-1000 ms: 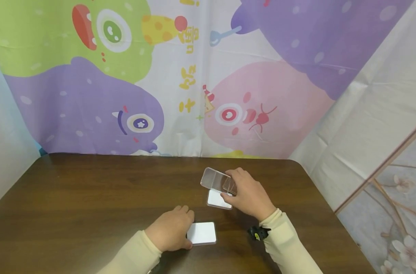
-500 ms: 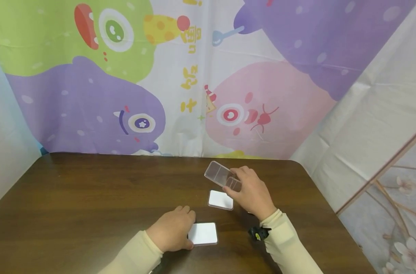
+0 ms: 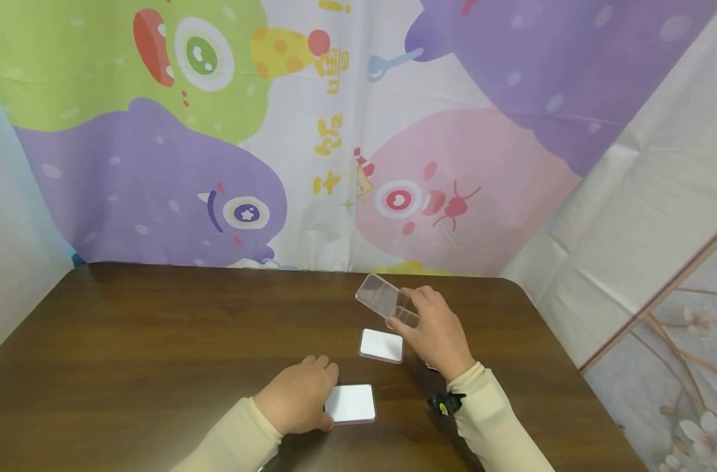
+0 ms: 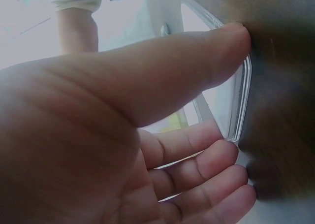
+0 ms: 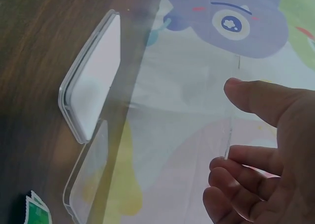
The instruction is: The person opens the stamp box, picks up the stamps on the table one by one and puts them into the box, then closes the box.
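In the head view, my left hand (image 3: pixel 299 396) rests on the table at the left end of a flat clear plastic case (image 3: pixel 351 403) filled with white. Its thumb and fingers hold the case's sides, as the left wrist view also shows. Behind it lies a second such case (image 3: pixel 382 345), white inside and untouched. Above and behind that one, my right hand (image 3: pixel 437 331) holds up a clear plastic lid (image 3: pixel 377 294), tilted. The right wrist view shows the thumb and fingers pinching the lid's edges (image 5: pixel 229 135).
A clear plastic piece (image 5: pixel 91 172) lies beside the second case in the right wrist view. Near it is a small green-and-white packet (image 5: pixel 37 211), hidden in the head view. The dark wooden table (image 3: pixel 157 328) ends at a printed cloth (image 3: pixel 311 236) behind.
My right hand has raised the clear lid up and away from the second case, showing its whole white top. My left hand has kept its place on the nearer case.
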### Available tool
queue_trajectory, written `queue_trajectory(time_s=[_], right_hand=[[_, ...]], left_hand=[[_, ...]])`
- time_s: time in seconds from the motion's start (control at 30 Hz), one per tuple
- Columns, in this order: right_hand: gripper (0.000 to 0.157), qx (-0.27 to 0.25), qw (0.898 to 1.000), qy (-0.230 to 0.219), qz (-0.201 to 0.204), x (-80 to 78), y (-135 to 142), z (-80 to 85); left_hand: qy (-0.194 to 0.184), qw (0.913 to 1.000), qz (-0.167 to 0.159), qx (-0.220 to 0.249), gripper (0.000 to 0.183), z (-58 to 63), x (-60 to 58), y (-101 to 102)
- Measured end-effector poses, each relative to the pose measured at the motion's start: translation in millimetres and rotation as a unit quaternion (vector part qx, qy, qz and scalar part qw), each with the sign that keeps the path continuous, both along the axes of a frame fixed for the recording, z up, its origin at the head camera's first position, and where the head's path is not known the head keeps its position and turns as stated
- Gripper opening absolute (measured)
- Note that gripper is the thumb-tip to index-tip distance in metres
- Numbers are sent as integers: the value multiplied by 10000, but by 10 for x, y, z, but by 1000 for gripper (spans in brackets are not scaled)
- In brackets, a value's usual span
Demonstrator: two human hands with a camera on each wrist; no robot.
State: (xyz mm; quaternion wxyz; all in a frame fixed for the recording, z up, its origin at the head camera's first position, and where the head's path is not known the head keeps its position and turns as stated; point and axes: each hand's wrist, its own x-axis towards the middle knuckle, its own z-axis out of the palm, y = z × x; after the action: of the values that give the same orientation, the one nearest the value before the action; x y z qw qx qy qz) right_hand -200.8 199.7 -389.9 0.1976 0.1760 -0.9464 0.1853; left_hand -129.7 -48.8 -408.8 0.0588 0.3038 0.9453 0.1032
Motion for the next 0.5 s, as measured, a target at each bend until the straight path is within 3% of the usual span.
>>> queue_trajectory(time_s=[0.3, 0.5], right_hand=[[57, 97, 9998, -162, -12, -93, -99, -154], [56, 489, 9977, -465, -68, -241, -239, -131]], left_hand=[[80, 10000, 0, -34, 62, 19, 9, -13], [15, 10000, 13, -75, 63, 30, 18, -22]])
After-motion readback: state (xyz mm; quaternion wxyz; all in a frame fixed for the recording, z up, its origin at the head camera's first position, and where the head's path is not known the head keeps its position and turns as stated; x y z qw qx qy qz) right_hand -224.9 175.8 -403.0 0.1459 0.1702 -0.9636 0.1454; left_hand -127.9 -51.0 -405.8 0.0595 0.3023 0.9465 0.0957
